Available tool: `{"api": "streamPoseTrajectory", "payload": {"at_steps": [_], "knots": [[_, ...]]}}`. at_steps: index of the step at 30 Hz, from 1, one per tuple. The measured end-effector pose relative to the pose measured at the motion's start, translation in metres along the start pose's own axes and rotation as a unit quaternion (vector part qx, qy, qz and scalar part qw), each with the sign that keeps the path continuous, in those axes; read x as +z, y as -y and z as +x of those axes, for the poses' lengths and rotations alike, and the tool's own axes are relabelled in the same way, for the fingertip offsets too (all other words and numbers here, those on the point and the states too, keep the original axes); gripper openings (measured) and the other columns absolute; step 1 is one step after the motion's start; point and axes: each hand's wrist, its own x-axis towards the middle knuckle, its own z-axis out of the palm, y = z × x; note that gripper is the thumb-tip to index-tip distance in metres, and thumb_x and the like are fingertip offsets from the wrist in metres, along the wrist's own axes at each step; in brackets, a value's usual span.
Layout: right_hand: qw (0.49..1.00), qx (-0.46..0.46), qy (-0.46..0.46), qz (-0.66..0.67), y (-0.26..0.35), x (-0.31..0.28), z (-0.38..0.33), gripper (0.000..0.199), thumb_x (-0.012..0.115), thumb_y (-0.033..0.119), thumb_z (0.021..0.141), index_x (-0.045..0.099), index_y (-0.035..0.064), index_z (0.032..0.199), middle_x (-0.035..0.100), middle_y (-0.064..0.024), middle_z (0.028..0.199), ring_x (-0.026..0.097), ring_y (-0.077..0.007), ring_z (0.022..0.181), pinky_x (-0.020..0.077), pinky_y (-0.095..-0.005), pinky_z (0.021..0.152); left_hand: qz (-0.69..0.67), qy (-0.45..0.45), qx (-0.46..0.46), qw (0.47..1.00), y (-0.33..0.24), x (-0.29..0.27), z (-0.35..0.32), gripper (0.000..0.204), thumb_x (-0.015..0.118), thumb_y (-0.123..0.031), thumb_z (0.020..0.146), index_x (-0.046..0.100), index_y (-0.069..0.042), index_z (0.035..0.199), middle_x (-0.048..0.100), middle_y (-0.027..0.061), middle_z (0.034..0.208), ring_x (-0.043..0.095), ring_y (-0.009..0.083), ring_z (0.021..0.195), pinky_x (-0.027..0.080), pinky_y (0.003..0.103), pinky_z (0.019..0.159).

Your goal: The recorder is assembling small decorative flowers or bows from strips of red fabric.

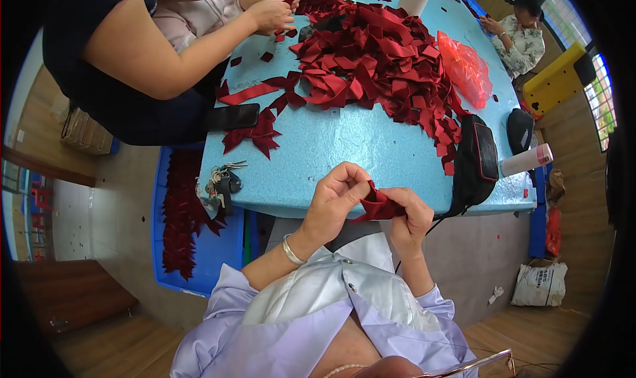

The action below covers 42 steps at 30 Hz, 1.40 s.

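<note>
Between my two hands, just in front of the table's near edge, is a dark red ribbon piece [380, 208], folded over. My left hand [336, 198] pinches its left end between thumb and fingers. The right end is gripped by my right hand [412, 214], thumb and forefinger closed on it. How the folds lie under my fingers is partly hidden. Past my hands, a large heap of cut red ribbon pieces [377, 57] covers the middle of the light blue table [344, 136]. Looser ribbon bows [255, 133] lie to the left of it.
Keys [224, 183] and a black phone [233, 117] lie at the table's left. On the right are a black pouch [476, 159], a pink-capped bottle [527, 159] and a red plastic bag [464, 70]. A blue crate [218, 259] holds ribbon bows. Co-workers' arms reach in at upper left.
</note>
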Motion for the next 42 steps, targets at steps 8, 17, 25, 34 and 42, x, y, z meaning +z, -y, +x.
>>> {"api": "streamPoseTrajectory", "payload": {"at_steps": [8, 17, 25, 34, 42], "knots": [[0.978, 0.139, -0.113, 0.109, -0.002, 0.010, -0.009, 0.044, 0.037, -0.017, 0.074, 0.064, -0.0044, 0.106, 0.065, -0.0077, 0.092, 0.056, -0.0073, 0.064, 0.0436, -0.0188, 0.058, 0.093, -0.051, 0.018, 0.994, -0.012, -0.012, -0.008, 0.008, 0.059, -0.006, 0.096, 0.058, -0.002, 0.103, 0.059, -0.0012, 0.090, 0.052, 0.0044, 0.082, 0.043, 0.020, 0.073], [0.970, 0.141, -0.120, 0.157, -0.006, 0.019, -0.014, 0.039, 0.040, -0.016, 0.080, 0.063, -0.0034, 0.108, 0.065, -0.0077, 0.095, 0.054, -0.0066, 0.063, 0.0425, -0.0179, 0.055, 0.042, -0.001, 0.021, 0.999, 0.003, -0.005, -0.011, 0.015, 0.063, 0.000, 0.091, 0.057, -0.002, 0.105, 0.060, 0.0031, 0.102, 0.056, 0.0080, 0.092, 0.047, 0.024, 0.082], [0.964, 0.155, -0.113, 0.183, -0.004, 0.019, -0.014, 0.035, 0.043, -0.014, 0.082, 0.063, -0.0024, 0.108, 0.065, -0.0085, 0.097, 0.055, -0.0075, 0.064, 0.0430, -0.0185, 0.054, -0.010, 0.035, 0.014, 0.999, 0.000, -0.004, -0.010, 0.021, 0.062, 0.000, 0.091, 0.055, -0.001, 0.111, 0.060, 0.0050, 0.107, 0.057, 0.0115, 0.103, 0.047, 0.028, 0.093], [0.966, 0.154, -0.108, 0.179, -0.007, 0.017, -0.014, 0.034, 0.044, -0.014, 0.083, 0.063, -0.0026, 0.108, 0.065, -0.0090, 0.098, 0.055, -0.0081, 0.064, 0.0429, -0.0189, 0.053, -0.006, 0.074, 0.056, 0.996, -0.003, -0.006, -0.008, 0.026, 0.058, 0.008, 0.089, 0.055, 0.001, 0.114, 0.053, 0.0083, 0.119, 0.053, 0.0142, 0.111, 0.044, 0.031, 0.097], [0.957, 0.166, -0.108, 0.210, -0.009, 0.017, -0.016, 0.033, 0.044, -0.014, 0.083, 0.063, -0.0028, 0.108, 0.064, -0.0087, 0.097, 0.056, -0.0081, 0.063, 0.0431, -0.0187, 0.053, 0.041, 0.110, 0.081, 0.990, 0.000, -0.009, -0.004, 0.027, 0.056, 0.012, 0.087, 0.054, 0.001, 0.113, 0.053, 0.0076, 0.113, 0.052, 0.0139, 0.106, 0.043, 0.030, 0.096]]}}
